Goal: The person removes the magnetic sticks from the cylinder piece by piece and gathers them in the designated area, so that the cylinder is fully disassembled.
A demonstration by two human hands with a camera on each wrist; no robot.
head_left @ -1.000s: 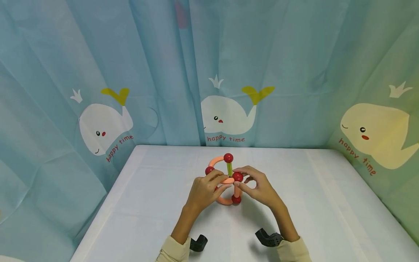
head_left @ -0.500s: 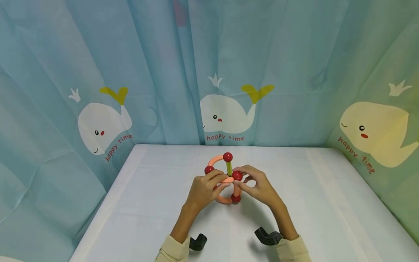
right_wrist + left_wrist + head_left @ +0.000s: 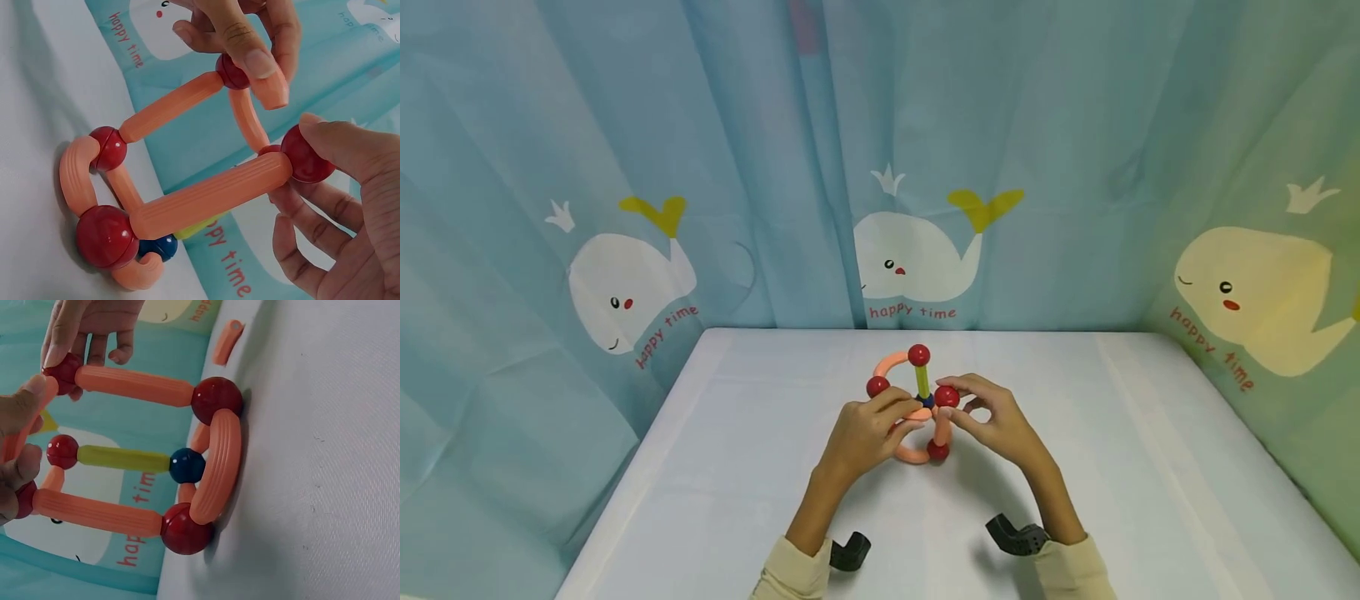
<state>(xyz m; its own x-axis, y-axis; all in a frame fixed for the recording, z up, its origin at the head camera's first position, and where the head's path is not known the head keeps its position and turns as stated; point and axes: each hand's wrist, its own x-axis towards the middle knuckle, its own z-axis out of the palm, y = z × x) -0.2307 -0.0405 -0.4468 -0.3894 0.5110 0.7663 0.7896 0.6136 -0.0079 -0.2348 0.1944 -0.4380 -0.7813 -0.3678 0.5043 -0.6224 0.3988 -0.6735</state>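
Note:
A frame of orange sticks and red balls, apparently a magnetic stick-and-ball toy (image 3: pixel 942 429), stands on the table between my hands. My left hand (image 3: pixel 861 433) pinches a curved orange stick (image 3: pixel 274 90) by a red ball (image 3: pixel 232 72); the stick's free end points toward my right hand. Thumb and fingers of my right hand (image 3: pixel 996 421) grip another red ball (image 3: pixel 306 155), which tops an upright orange stick (image 3: pixel 212 194). In the right wrist view that ball and the free end stand apart. Behind, a yellow-green stick (image 3: pixel 124 458) joins a blue ball (image 3: pixel 187 465) to a red ball (image 3: pixel 62 451).
The white table (image 3: pixel 737 483) ends at a blue-green curtain (image 3: pixel 1060 167) printed with whales. In the left wrist view a separate-looking orange piece (image 3: pixel 228 342) shows near the table's far edge. Black wrist cameras, such as the right one (image 3: pixel 1017 537), hang by both sleeves.
My right hand has shifted slightly right with its red ball, widening the space to the curved stick's end. The blue ball now shows in that space. My left hand keeps its hold.

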